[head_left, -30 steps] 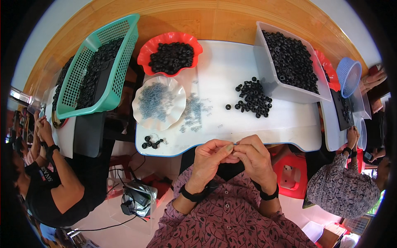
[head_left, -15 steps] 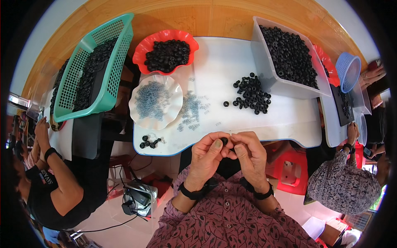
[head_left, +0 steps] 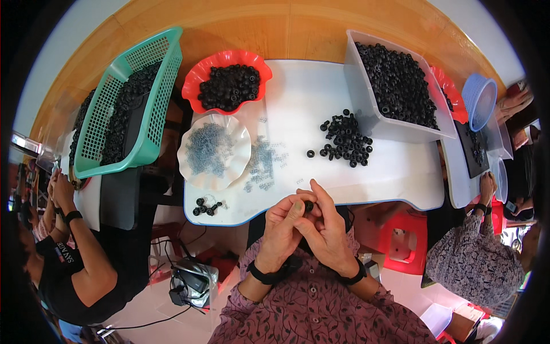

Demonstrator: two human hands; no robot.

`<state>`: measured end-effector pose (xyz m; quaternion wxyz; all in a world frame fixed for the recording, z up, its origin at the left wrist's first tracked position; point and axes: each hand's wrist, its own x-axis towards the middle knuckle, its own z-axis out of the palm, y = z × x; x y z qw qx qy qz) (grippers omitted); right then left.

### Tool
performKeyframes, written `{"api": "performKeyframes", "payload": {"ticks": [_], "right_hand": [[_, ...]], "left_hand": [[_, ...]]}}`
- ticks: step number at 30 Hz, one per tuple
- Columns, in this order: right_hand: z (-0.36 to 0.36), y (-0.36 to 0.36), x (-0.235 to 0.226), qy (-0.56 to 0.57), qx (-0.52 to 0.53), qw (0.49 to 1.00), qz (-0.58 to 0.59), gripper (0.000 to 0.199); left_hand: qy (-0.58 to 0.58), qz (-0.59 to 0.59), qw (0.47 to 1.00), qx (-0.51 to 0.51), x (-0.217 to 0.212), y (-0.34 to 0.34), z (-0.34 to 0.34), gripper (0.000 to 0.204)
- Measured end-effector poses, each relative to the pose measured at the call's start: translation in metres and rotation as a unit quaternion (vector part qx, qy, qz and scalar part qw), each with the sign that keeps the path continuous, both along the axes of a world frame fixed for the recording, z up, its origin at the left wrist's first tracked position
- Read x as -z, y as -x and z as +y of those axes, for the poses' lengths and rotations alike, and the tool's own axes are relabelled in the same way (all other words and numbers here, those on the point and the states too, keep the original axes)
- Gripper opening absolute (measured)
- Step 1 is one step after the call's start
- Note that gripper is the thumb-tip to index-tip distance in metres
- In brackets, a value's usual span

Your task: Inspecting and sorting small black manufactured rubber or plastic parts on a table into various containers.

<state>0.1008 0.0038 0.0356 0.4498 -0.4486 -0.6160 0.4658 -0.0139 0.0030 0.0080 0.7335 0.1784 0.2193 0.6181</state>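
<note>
Between both hands, pressed together at the white worktop's [head_left: 401, 172] near edge, a small black ring [head_left: 309, 205] sits pinched in the left hand's [head_left: 285, 229] and right hand's [head_left: 324, 229] grip; loose black rings [head_left: 345, 139] lie beyond.

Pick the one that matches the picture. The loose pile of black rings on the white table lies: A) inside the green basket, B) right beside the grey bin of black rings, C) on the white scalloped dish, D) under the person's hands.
B: the loose pile of black rings sits bare on the white table, just left of the grey bin, apart from the white scalloped dish.
</note>
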Motion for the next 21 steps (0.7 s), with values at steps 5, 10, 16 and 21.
{"api": "performKeyframes", "payload": {"ticks": [5,10,16,21], "right_hand": [[0.006,-0.01,-0.003,-0.099,0.029,0.994,-0.035,0.023],[0.008,-0.016,0.006,-0.071,0.024,0.997,-0.003,0.02],[0.011,-0.019,0.015,-0.029,0.047,0.997,0.051,0.011],[0.017,-0.024,0.026,0.107,0.028,0.963,0.244,0.016]], "left_hand": [[0.034,-0.002,0.999,-0.003,0.009,0.003,0.001,0.025],[0.006,0.055,0.998,0.035,0.011,0.004,0.001,0.023],[0.026,0.042,0.999,0.023,0.012,-0.001,0.003,0.023],[0.049,0.002,0.998,0.029,0.009,0.001,0.006,0.024]]}}
